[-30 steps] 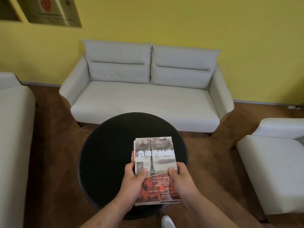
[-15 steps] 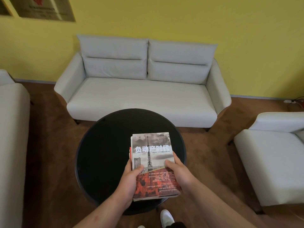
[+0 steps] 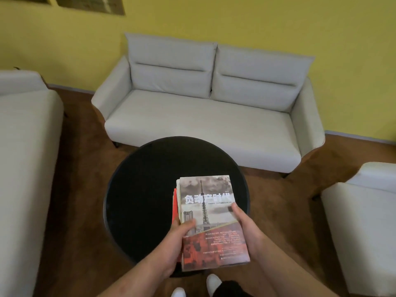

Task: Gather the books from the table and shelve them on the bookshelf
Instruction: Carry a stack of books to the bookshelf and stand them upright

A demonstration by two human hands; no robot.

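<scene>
We see the stack of books [image 3: 212, 224] over the near right part of the round black table [image 3: 145, 189], its near end reaching past the table's rim towards us. We cannot tell whether the stack rests on the tabletop or is lifted clear of it. The top book [image 3: 205, 189] lies face up, with a tower on a grey sky, white Chinese characters across the middle and a red lower half. A red book [image 3: 174, 202] peeks out from under its left edge.

Both hands grip the stack. The left hand [image 3: 173, 247] clasps the left side, thumb laid across the cover and fingers curled out of sight beneath. The right hand [image 3: 246, 232] clasps the right side the same way, thumb on the cover's right edge and the rest of the fingers hidden below.

Beyond the table a pale grey two-seat sofa [image 3: 203, 125] stands against a yellow wall [image 3: 257, 22]. A matching armchair [image 3: 364, 221] sits to the right, and a second sofa [image 3: 21, 168] runs along the left. The floor [image 3: 81, 189] is brown carpet. Two dark frames [image 3: 92, 4] hang at the upper left, cut off by the edge. White shoes [image 3: 213, 280] show just below the stack.
</scene>
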